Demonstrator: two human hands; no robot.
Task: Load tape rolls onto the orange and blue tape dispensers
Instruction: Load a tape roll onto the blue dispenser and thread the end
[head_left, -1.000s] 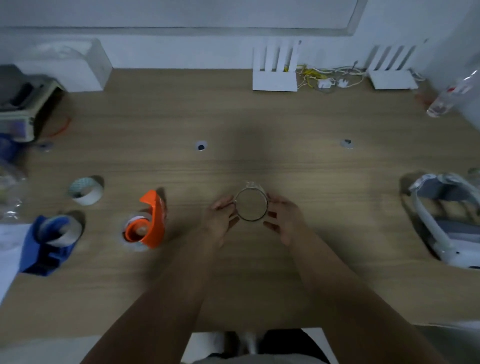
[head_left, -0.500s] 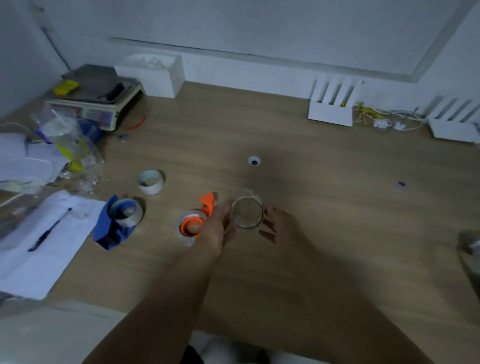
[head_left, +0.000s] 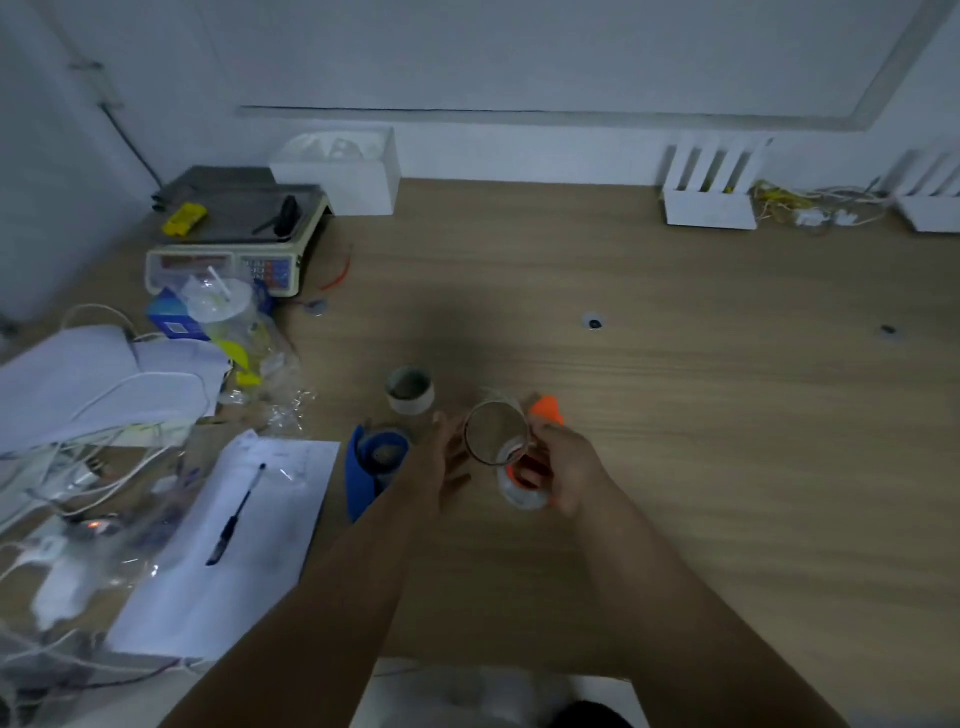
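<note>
Right hand (head_left: 563, 467) pinches the thin clear tape roll (head_left: 493, 405) at its right rim, fingers curled. Left hand (head_left: 441, 457) steadies the left rim, fingers straight. The roll is held over the orange plastic tape dispenser (head_left: 545, 410) on the wooden bench (head_left: 675, 441). We judge: keep it level, centre on the hub, press evenly. Blue plastic tape dispenser (head_left: 363, 467) sits left; white tape roll (head_left: 410, 397) beyond.

Clear tape roll (head_left: 496, 434) pinched in right grip (head_left: 566, 467), touched by left grip (head_left: 441, 454), over orange dispenser (head_left: 545, 409); blue dispenser (head_left: 361, 470) just beside.
</note>
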